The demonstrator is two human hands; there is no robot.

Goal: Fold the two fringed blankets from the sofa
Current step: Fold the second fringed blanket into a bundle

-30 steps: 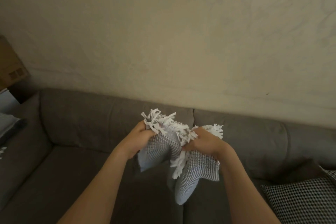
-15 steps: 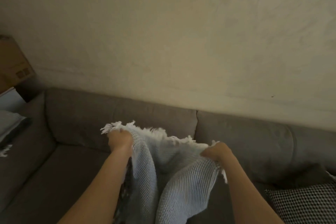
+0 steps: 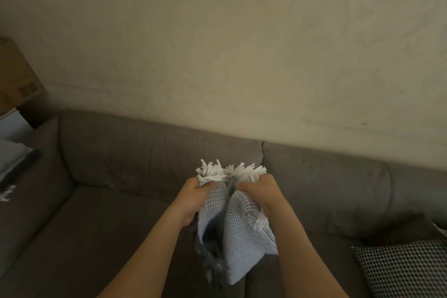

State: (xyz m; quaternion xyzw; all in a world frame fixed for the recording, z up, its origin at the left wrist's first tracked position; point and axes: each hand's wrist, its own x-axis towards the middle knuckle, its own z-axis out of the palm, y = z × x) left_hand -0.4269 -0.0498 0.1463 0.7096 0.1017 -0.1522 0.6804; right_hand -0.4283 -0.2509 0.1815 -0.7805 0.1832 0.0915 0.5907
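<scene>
pale waffle-weave blanket (image 3: 242, 232) held up over middle of sofa (image 3: 101, 220), white fringe (image 3: 229, 172) bunched on top. left hand (image 3: 193, 198) grips left fringed edge, right hand (image 3: 261, 191) grips right edge, fists close together, fingers curled tight. rest of cloth hangs between forearms. checkered cushion (image 3: 408, 266) near right. second fringed cloth (image 3: 9, 169) far left on sofa arm.

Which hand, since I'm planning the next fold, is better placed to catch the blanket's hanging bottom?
Probably the right hand. It and the left hand both grip the fringed top, but the blue blanket hangs mostly beside the right forearm.
</scene>
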